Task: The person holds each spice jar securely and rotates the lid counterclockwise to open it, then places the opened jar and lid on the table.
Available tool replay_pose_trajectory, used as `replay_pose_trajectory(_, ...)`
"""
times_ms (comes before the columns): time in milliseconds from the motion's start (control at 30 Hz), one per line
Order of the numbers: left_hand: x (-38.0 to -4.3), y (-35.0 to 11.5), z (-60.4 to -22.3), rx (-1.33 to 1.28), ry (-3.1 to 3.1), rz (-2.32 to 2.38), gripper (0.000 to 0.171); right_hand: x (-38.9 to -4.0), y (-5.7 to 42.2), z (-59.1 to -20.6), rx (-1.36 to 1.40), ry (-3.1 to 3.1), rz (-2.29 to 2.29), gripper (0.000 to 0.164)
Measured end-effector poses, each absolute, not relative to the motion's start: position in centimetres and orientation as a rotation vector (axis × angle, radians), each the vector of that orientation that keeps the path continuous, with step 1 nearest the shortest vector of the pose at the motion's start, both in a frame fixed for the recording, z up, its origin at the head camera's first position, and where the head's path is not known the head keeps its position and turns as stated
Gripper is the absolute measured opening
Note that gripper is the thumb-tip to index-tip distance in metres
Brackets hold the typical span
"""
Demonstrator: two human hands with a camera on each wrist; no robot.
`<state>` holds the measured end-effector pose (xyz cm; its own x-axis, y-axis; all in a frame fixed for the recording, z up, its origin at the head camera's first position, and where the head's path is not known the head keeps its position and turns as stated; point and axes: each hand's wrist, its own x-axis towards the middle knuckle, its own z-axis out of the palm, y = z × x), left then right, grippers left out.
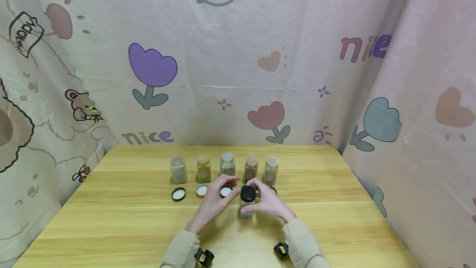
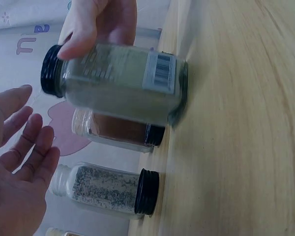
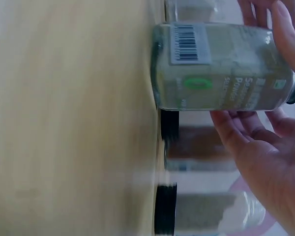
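Observation:
My right hand (image 1: 265, 202) grips a glass spice jar (image 1: 247, 211) with a black lid (image 1: 248, 193) on top. Its thumb lies across the front of the jar. Pale powder fills this jar, and its label bears a barcode (image 3: 185, 43) and a green mark. To the left of the lid hovers my left hand (image 1: 215, 197), fingers loosely spread and holding nothing. In the left wrist view the left hand (image 2: 22, 152) is apart from the lid. Behind the held jar stands a jar of brown powder (image 1: 251, 171), partly covered in both wrist views.
Several lidless jars form a row at the back, including a white one (image 1: 179, 171), a yellow one (image 1: 203, 170), a speckled grey one (image 1: 227, 164) and a pale one (image 1: 271, 172). Upturned lids lie before them, such as a black-rimmed lid (image 1: 178, 194) and a pale-rimmed lid (image 1: 202, 190).

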<state>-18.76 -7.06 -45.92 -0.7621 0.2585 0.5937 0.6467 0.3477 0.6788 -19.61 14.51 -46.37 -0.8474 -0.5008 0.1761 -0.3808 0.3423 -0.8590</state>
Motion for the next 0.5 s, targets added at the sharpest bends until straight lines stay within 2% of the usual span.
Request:
replay_pose_trajectory(267, -18.46, -6.9, -45.63, -0.892, -2.237, -1.388, 0.026, -19.61, 14.78, -46.73, -0.849, 2.475, -1.451, 0.069)
replay_pose_trajectory(500, -17.97, -6.71, -45.59, -1.012, -2.341, -1.397, 0.037, -19.74, 14.79, -47.16, -0.866, 2.476, -1.462, 0.058)
